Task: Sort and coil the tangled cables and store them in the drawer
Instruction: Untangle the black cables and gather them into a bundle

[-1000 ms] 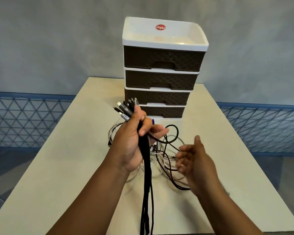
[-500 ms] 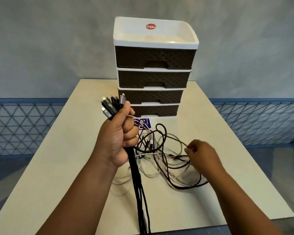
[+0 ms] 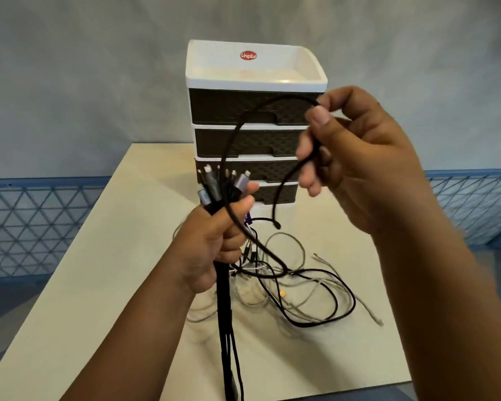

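My left hand grips a bundle of black cables just below their grey plug ends; the cords hang straight down past the table's front edge. My right hand is raised in front of the drawer unit and pinches a black cable that arcs up from the pile, its free plug end dangling below the fingers. A tangle of black, white and grey cables lies on the table behind my left hand. The drawer unit has several dark woven drawers, all closed.
The cream table stands against a grey wall. The drawer unit's white top tray has a red sticker. A blue lattice fence runs behind the table on both sides.
My right hand has lifted from the pile on the table to drawer height, drawing a black cable up with it. My left hand still holds the bundle in about the same place.
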